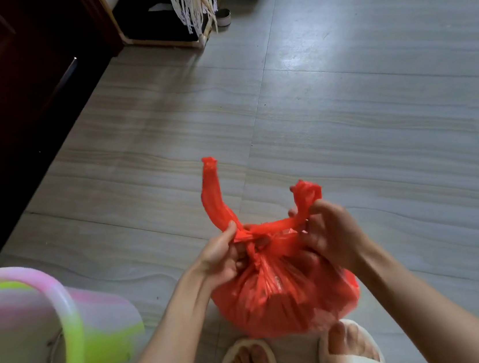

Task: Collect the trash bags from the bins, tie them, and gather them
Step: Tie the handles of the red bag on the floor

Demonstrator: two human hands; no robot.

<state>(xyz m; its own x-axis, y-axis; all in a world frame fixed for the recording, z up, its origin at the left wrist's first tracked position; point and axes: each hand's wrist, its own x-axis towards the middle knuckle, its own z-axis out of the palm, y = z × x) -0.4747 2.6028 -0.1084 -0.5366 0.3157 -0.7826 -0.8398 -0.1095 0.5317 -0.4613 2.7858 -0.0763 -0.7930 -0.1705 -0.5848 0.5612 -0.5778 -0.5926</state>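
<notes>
A full red plastic trash bag point(286, 299) hangs just above the tiled floor, in front of my feet. Its two handles are crossed into a knot at the top. My left hand point(223, 255) pinches the left handle at the knot, and the loose end of that handle stands up above my thumb. My right hand point(328, 230) grips the right handle, whose end sticks out past my fingers. A pink and green plastic bin point(66, 308) stands at the lower left, with no bag visible in it.
Dark wooden furniture point(9, 89) runs along the left side. A low wooden frame with hanging white cords point(196, 8) stands at the top, with a small round tin point(224, 17) beside it. My feet in white slippers point(299, 358) are below the bag.
</notes>
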